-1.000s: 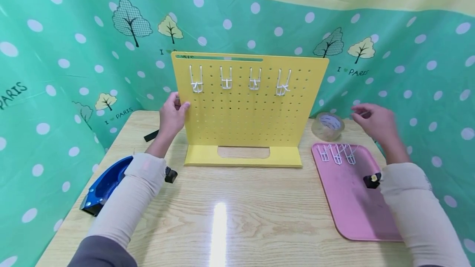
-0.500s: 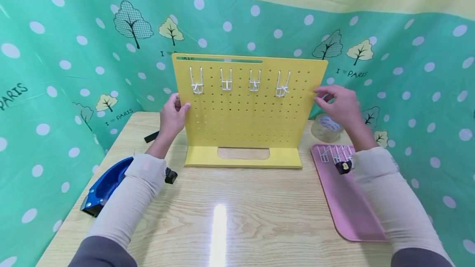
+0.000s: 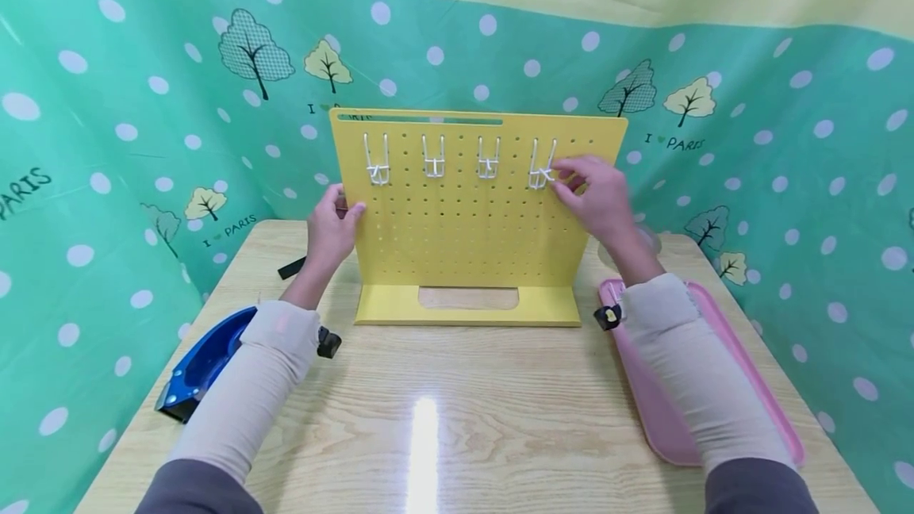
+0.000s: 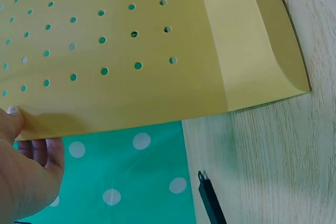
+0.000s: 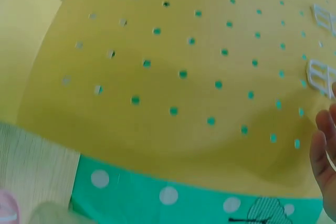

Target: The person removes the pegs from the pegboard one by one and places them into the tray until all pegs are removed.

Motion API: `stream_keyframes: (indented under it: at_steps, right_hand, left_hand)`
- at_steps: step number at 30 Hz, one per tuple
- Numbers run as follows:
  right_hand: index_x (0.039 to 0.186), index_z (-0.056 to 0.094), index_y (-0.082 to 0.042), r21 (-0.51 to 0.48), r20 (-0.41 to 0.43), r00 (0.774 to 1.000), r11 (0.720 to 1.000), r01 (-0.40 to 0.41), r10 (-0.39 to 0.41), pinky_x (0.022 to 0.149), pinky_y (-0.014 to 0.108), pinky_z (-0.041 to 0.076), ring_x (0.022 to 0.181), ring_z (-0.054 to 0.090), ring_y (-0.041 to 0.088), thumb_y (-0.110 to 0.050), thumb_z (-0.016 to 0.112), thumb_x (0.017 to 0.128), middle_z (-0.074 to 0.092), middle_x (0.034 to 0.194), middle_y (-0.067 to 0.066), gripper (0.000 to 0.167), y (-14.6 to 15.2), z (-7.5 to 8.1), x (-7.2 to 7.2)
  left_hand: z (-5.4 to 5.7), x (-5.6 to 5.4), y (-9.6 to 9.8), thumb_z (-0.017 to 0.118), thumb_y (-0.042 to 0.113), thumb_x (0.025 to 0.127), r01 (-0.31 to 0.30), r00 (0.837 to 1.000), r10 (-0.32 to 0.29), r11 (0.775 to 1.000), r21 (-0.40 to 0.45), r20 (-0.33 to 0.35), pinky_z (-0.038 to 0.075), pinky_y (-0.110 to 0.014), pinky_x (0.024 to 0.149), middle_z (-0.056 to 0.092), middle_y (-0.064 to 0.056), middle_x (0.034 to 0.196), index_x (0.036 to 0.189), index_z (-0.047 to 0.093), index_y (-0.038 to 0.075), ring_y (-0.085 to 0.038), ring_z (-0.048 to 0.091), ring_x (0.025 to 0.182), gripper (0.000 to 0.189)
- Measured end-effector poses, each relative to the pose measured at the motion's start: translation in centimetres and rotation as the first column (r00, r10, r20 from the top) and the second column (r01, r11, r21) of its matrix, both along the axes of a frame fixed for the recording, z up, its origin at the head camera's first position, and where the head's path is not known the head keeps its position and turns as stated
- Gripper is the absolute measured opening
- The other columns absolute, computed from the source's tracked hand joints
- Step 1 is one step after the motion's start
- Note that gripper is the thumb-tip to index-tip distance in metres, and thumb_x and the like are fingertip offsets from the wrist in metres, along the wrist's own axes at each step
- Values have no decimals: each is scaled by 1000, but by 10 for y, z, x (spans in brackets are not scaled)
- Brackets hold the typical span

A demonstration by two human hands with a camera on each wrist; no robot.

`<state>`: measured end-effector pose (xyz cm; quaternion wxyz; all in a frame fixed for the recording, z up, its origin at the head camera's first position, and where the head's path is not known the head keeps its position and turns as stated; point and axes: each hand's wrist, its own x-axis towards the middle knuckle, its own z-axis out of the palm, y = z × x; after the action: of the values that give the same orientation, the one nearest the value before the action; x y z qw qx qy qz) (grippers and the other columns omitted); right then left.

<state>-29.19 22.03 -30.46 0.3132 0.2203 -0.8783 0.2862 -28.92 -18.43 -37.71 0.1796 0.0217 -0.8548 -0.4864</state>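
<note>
A yellow pegboard stands upright on its base, and several white wire hooks hang in a row near its top. My left hand grips the board's left edge, thumb on the front and fingers behind, as the left wrist view also shows. My right hand is in front of the board's right side, with its fingertips at the rightmost hook. Thumb and index finger are apart; whether a fingertip touches this hook is hard to tell. In the right wrist view that hook lies just beside the fingers.
A pink tray lies at the right, partly covered by my right forearm. Behind my right wrist a roll of clear tape is mostly hidden. At the left lie a blue tool and a black stick-like object. A patterned curtain hangs behind.
My right hand has moved left from beside the tape roll, past the board's right edge, to the rightmost hook. My left hand stays on the board's edge.
</note>
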Motion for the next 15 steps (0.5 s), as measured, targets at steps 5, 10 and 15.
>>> stream_keyframes:
  at_steps: [5,10,15]
  right_hand:
    - [109,76,-5,-22,-39,999,999,28,-29,71,40,62,83,71,27,-8,74,92,74,96,16,18,-15,-3,-5]
    - [105,76,-5,-36,-18,997,997,74,-75,76,39,62,88,70,27,-11,74,93,74,100,15,14,-23,-5,-7]
    - [104,77,-6,-51,-10,994,993,109,-110,78,39,61,91,69,27,-10,72,94,74,103,15,12,-26,-5,-7]
  left_hand:
    - [-1,0,0,60,23,104,-3,1000,3,1000,3,-3,59,-44,87,67,-20,117,132,55,6,-31,66,103,33]
    - [-1,-1,0,61,21,103,0,1000,0,1000,14,-13,58,-44,86,67,-20,115,130,55,6,-31,66,101,32]
    - [-1,-1,1,61,21,103,0,1000,0,1000,13,-21,58,-44,86,67,-20,115,130,55,5,-31,65,101,32]
